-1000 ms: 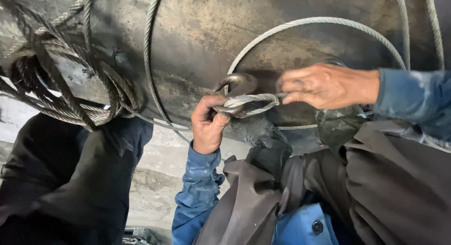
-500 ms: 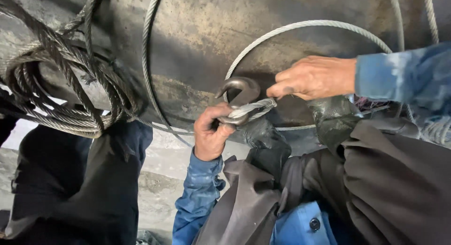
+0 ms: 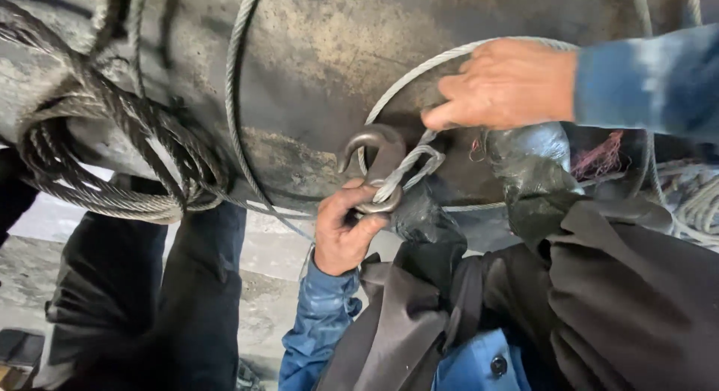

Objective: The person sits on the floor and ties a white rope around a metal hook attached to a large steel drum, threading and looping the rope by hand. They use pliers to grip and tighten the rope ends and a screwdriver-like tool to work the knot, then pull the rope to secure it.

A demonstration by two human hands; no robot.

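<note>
A grey steel hook [image 3: 377, 153] stands against a big dirty metal drum [image 3: 314, 69]. A thin wire rope [image 3: 408, 166] runs through the hook's lower eye and curves up in a wide loop over the drum. My left hand [image 3: 341, 234], in a blue sleeve, is closed around the hook's eye and the rope there. My right hand [image 3: 505, 84] comes in from the right and pinches the same wire rope just above and to the right of the hook. A black apron [image 3: 599, 301] covers my front at the lower right.
A thick coil of dark wire rope [image 3: 97, 162] hangs on the drum at the left. A person's legs in black trousers [image 3: 150, 293] stand below it on a concrete floor [image 3: 269, 249]. A black plastic-wrapped lump [image 3: 532, 162] sits under my right hand.
My right hand has moved up and closer along the wire rope toward the hook. The hook has turned more upright in my left hand, which has stayed on its eye.
</note>
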